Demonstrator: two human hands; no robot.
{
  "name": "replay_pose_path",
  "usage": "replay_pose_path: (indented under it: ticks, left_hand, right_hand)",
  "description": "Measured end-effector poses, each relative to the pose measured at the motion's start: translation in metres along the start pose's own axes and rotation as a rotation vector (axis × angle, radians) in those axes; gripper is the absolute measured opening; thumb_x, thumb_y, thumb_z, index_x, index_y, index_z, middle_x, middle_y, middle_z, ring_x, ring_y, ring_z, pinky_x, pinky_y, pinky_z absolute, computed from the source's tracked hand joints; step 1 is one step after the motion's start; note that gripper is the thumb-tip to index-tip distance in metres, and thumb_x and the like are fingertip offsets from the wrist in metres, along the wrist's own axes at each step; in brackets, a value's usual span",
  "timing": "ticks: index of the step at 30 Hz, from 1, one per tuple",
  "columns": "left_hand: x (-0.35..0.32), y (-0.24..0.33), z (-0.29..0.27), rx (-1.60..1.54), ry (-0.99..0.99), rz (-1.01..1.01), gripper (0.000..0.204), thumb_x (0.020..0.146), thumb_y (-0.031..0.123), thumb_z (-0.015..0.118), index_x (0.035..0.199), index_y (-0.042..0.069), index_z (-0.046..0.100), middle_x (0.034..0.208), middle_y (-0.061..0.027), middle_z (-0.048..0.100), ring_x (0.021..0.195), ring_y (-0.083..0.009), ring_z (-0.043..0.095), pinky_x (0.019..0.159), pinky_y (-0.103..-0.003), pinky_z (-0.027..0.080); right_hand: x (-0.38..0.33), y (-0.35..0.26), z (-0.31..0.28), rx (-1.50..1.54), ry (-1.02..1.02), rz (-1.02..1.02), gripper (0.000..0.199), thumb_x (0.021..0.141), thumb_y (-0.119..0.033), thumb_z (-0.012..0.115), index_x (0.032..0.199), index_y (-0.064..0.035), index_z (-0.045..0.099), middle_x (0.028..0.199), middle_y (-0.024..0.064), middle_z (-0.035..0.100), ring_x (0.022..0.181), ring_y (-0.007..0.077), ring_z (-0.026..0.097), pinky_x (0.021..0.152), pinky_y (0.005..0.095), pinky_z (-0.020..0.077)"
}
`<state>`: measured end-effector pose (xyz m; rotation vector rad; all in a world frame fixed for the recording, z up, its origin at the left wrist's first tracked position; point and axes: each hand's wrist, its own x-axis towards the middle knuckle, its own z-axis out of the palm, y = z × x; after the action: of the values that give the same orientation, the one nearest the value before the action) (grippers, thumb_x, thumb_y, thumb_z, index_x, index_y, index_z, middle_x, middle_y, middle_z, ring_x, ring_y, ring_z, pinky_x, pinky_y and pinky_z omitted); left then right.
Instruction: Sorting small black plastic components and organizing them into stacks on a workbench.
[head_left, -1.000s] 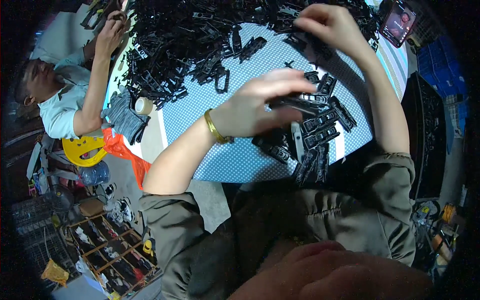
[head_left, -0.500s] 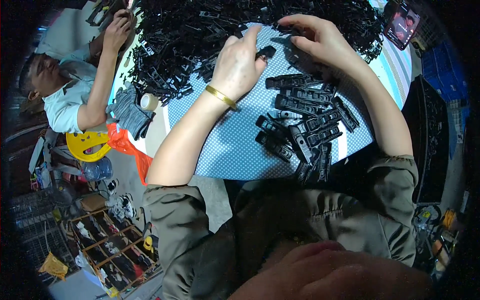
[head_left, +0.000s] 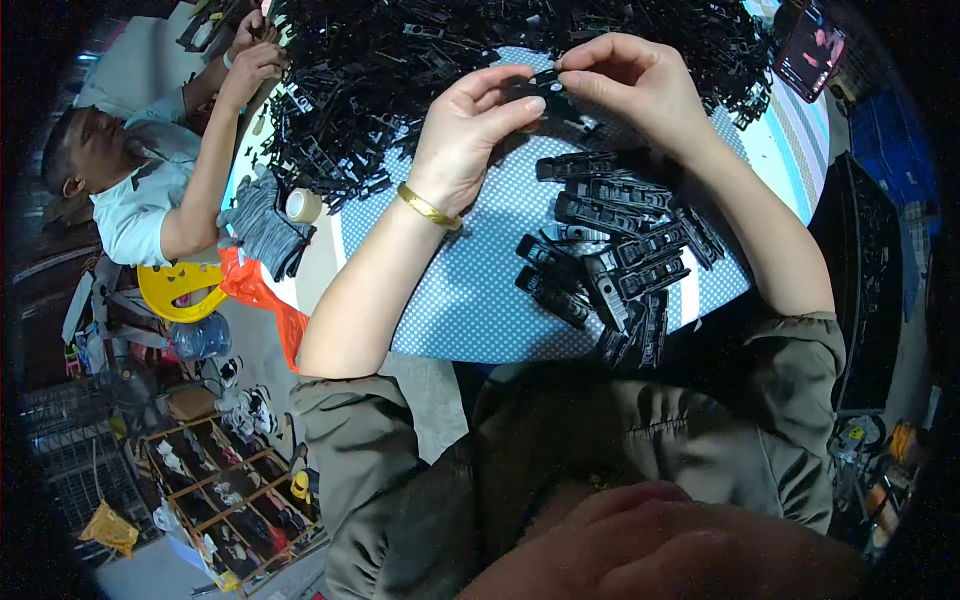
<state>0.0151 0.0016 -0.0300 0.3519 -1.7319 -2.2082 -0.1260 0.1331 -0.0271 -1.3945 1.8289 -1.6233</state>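
Black plastic makes up nearly everything on this round tabletop [head_left: 470,310], which wears a blue cloth with white dots. One small black plastic part [head_left: 545,82] is pinched between both of the person's hands, raised a little over the far half of the tabletop, just at the near fringe of the big heap of black parts [head_left: 420,70] that fills the far edge. The left hand [head_left: 470,135], a gold bangle [head_left: 428,207] on its wrist, grips the part from the left with thumb and fingertips closed narrowly on it. The right hand [head_left: 635,85] meets it from the right, its fingertips pinched on the same piece, so the part sits squarely between the two hands, touching both.

Below the right forearm, toward the near right edge of the tabletop, lie rows of longer black clips [head_left: 615,250], laid side by side and apart from the heap.

At the far left edge another person's hand [head_left: 250,65] rests at the heap. Near the left edge sit a roll of tape [head_left: 303,205] and a grey glove [head_left: 262,228] just beside it. At the far right edge a phone [head_left: 808,50] stands tilted.
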Motion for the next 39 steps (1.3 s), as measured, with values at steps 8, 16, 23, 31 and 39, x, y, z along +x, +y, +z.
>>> replay_pose_path:
  ticks: [8,16,23,31,39]
  left_hand:
    - [-0.001,-0.001,0.001,0.148,0.099,0.181,0.03,0.073,-0.005,0.063,0.102,-0.002,0.056,0.087,-0.0078,0.061,0.075,-0.0115,0.06,0.07,-0.022,0.051]
    - [-0.008,0.0,0.009,0.141,0.086,0.049,0.034,0.079,-0.005,0.055,0.111,-0.005,0.047,0.085,-0.0106,0.061,0.074,-0.0132,0.061,0.069,-0.021,0.052]
    - [-0.009,-0.003,0.003,-0.047,-0.08,0.037,0.036,0.087,0.009,0.047,0.121,-0.004,0.04,0.103,-0.013,0.056,0.09,-0.016,0.058,0.083,-0.027,0.048]
    - [-0.012,0.015,-0.002,-0.203,-0.135,0.108,0.037,0.09,0.014,0.044,0.122,-0.003,0.038,0.101,-0.0128,0.055,0.089,-0.018,0.059,0.078,-0.028,0.051]
    - [0.005,0.04,-0.055,-0.028,0.29,0.474,0.038,0.091,0.014,0.04,0.12,-0.01,0.032,0.094,-0.0175,0.053,0.084,-0.0321,0.06,0.073,-0.033,0.053]
  right_hand:
    - [-0.003,-0.001,0.002,-0.196,0.033,-0.197,0.016,0.074,-0.009,0.066,0.088,-0.0021,0.064,0.09,0.0062,0.064,0.081,0.0124,0.06,0.073,0.0247,0.0484]
    - [-0.005,-0.007,0.009,-0.311,0.087,-0.437,0.014,0.069,-0.005,0.068,0.082,-0.0014,0.065,0.089,0.0095,0.064,0.085,0.019,0.062,0.074,0.0275,0.0494]
    - [-0.004,-0.005,0.005,-0.505,0.056,-0.693,0.019,0.067,-0.006,0.068,0.086,-0.0057,0.066,0.09,0.0073,0.064,0.083,0.0205,0.06,0.066,0.0264,0.0488]
    - [-0.005,-0.018,0.014,-0.777,0.079,-0.903,0.036,0.07,-0.015,0.066,0.106,-0.0146,0.06,0.107,0.0058,0.059,0.103,0.025,0.05,0.086,0.0346,0.0386]
    - [0.018,0.013,-0.009,-0.489,0.078,-0.273,0.023,0.083,-0.018,0.057,0.102,-0.0058,0.061,0.094,0.0072,0.063,0.082,0.0114,0.059,0.07,0.023,0.0473]
